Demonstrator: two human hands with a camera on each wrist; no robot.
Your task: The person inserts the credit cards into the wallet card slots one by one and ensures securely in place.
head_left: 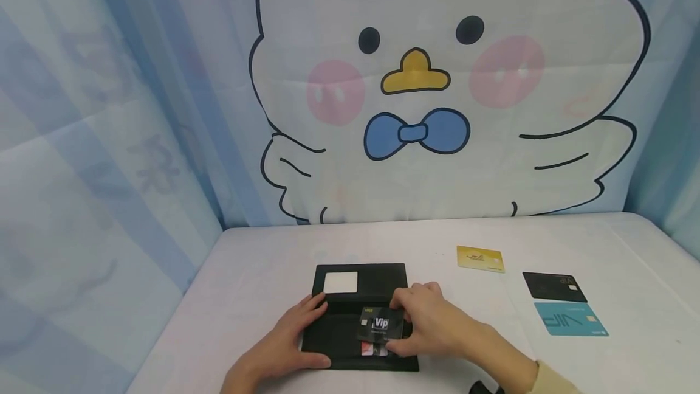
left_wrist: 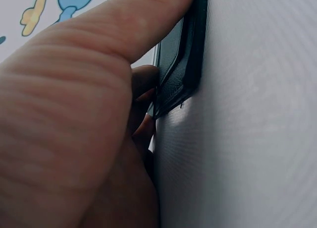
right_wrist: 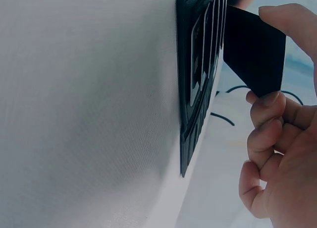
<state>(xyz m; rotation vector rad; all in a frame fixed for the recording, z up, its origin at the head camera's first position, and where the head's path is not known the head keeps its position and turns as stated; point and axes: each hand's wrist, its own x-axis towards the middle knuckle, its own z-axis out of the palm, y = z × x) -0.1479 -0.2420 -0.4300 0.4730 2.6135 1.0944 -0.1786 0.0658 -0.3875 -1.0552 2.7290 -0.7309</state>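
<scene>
A black wallet (head_left: pixel 333 336) lies unfolded on the white table, a white rectangle (head_left: pixel 340 283) showing in its far panel. My left hand (head_left: pixel 284 339) rests along its left side, the thumb on the near left corner and the fingers close to the fold. Over the near panel, my right hand (head_left: pixel 434 324) pinches a black bank card (head_left: pixel 381 323) marked "Vip" between thumb and forefinger. Below that card, part of a red-and-white card (head_left: pixel 374 349) shows in the wallet. From the right wrist, the pinched card's dark face (right_wrist: pixel 257 49) stands beside several card edges (right_wrist: pixel 200 54) in the slots.
To the right on the table lie a gold card (head_left: pixel 480 258), a black card (head_left: pixel 555 287) and a teal card (head_left: pixel 571 319). A dark object (head_left: pixel 481 388) is cut off by the near edge. Behind the table hangs a curtain (head_left: pixel 415 187) with a cartoon bird.
</scene>
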